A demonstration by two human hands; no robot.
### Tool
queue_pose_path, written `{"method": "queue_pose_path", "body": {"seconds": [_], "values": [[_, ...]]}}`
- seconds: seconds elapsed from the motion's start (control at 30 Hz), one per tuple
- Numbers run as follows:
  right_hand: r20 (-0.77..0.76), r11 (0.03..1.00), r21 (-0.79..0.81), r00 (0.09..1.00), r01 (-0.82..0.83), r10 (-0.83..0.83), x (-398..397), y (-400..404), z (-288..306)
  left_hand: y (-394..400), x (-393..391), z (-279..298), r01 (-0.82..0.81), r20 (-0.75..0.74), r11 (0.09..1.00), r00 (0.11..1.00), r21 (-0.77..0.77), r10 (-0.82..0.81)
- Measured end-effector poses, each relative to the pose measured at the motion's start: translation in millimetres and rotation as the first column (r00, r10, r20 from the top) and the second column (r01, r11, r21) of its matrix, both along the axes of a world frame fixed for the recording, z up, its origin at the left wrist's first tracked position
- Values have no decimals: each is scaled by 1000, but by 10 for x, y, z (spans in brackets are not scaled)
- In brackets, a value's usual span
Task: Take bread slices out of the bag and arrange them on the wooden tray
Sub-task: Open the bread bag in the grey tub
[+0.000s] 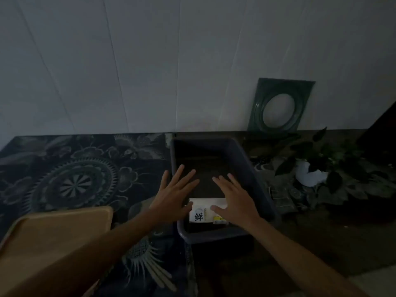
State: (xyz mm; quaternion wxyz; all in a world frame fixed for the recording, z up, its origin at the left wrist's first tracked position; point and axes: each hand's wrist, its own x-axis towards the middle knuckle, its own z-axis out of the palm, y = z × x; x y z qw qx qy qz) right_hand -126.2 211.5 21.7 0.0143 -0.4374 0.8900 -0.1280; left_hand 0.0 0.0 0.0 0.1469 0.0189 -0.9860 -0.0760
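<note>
A white bread bag (pixel 206 211) with a black printed character lies at the near end of a dark plastic bin (pixel 252 174). My left hand (pixel 174 192) hovers over the bin just left of the bag, fingers spread, thumb near the bag's left edge. My right hand (pixel 234 198) is spread over the bag's right side, thumb touching its top. Neither hand grips anything. The wooden tray (pixel 53 239) sits at the lower left, partly under my left forearm, with nothing on it.
A dark patterned cloth (pixel 81 174) covers the table's left half. A leafy plant (pixel 325 168) with white paper stands right of the bin. A green square frame (pixel 280 106) leans on the white wall behind. The scene is dim.
</note>
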Motion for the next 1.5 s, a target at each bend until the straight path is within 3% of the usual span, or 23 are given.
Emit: {"method": "queue_pose_path", "body": {"seconds": [0.17, 0.3, 0.4, 0.63, 1.03, 1.27, 1.5], "values": [[153, 998, -53, 987, -41, 49, -108, 96, -206, -28, -75, -172, -10, 84, 999, 996, 51, 6], [60, 991, -106, 994, -85, 92, -195, 122, -333, -5, -158, -246, 9, 122, 989, 992, 149, -27], [-49, 979, -138, 988, -150, 145, -277, 136, -398, 36, -204, -262, 71, 58, 963, 994, 260, -89], [-123, 934, -222, 959, -278, 256, -507, 194, -524, 98, -180, -343, 88, 6, 952, 996, 294, -94], [109, 872, -454, 960, -182, 257, -659, 186, -576, 211, -212, -162, 9, -41, 890, 999, 455, 11], [389, 878, -478, 893, -14, 226, -648, 153, -559, 137, -246, -66, -57, 15, 849, 998, 526, 58], [391, 871, -492, 892, -5, 226, -599, 111, -529, 54, -312, -99, -21, 53, 818, 999, 574, -12]]}}
